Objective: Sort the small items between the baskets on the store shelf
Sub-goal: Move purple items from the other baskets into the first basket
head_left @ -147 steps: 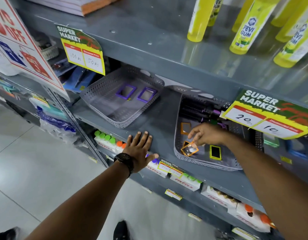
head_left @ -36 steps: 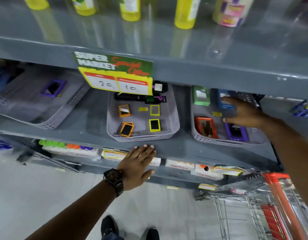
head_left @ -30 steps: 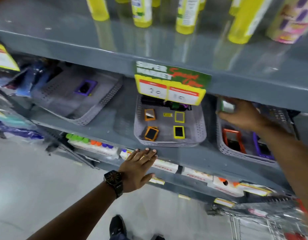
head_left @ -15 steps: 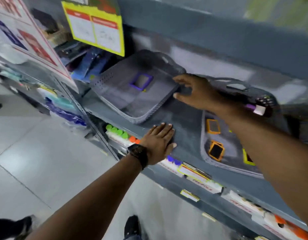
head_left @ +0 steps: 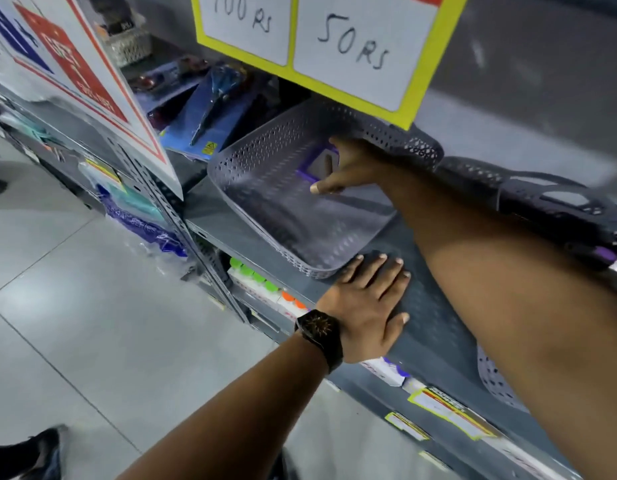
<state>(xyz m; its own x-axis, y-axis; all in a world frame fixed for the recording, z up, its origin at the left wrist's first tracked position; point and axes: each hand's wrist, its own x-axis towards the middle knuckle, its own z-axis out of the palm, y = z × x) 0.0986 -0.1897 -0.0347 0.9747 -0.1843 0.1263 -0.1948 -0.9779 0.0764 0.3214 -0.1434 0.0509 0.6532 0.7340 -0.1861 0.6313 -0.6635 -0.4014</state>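
A grey perforated basket (head_left: 251, 216) stands on the grey shelf (head_left: 435, 306), tilted toward me. Near its back lies a purple-framed small item (head_left: 308, 171). My right hand (head_left: 355, 164) reaches over the basket's right rim; its fingers are at the purple item and the thumb points down. Whether the hand grips that item or hides another one under its palm is not visible. My left hand (head_left: 365, 306), with a black watch on the wrist, lies flat and open on the shelf edge just in front of the basket's near corner.
A yellow price sign (head_left: 320, 46) hangs from the shelf above, right over the basket. A darker basket (head_left: 556, 202) sits to the right behind my forearm. Blue packs (head_left: 213, 109) lie left of the grey basket. Boxes with coloured caps (head_left: 258, 275) fill the shelf below.
My right hand has moved from the right-hand baskets across to the left basket and now dips into it at the purple item. The view has swung left and closer. My left hand stays flat on the shelf edge.
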